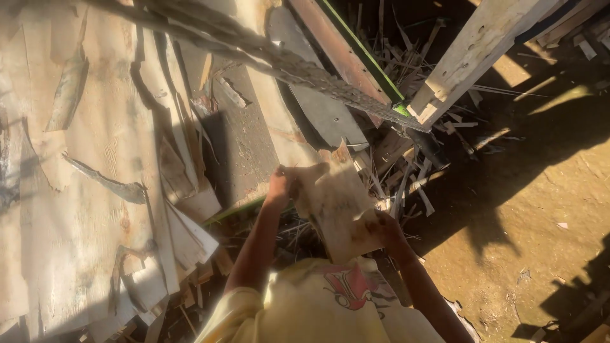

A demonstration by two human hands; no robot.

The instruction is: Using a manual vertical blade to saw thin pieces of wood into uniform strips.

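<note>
In the lower middle of the frame I see both hands on a thin piece of wood veneer, held flat and slightly tilted above a litter of splinters. My left hand is closed on the sheet's upper left corner, and my right hand grips its lower right edge; holding opposite corners this way looks meant to keep so flimsy a sheet from bending or cracking. Just beyond it, toward the upper middle, a dark chain runs diagonally across the frame, meeting a pale wooden beam at the upper right. The left half of the frame is filled by a stack of wide, torn veneer sheets, lying overlapped, apparently piled as they came. Bare dirt ground in sun and shadow takes the right side. A yellow shirt shows at the bottom edge.
</note>
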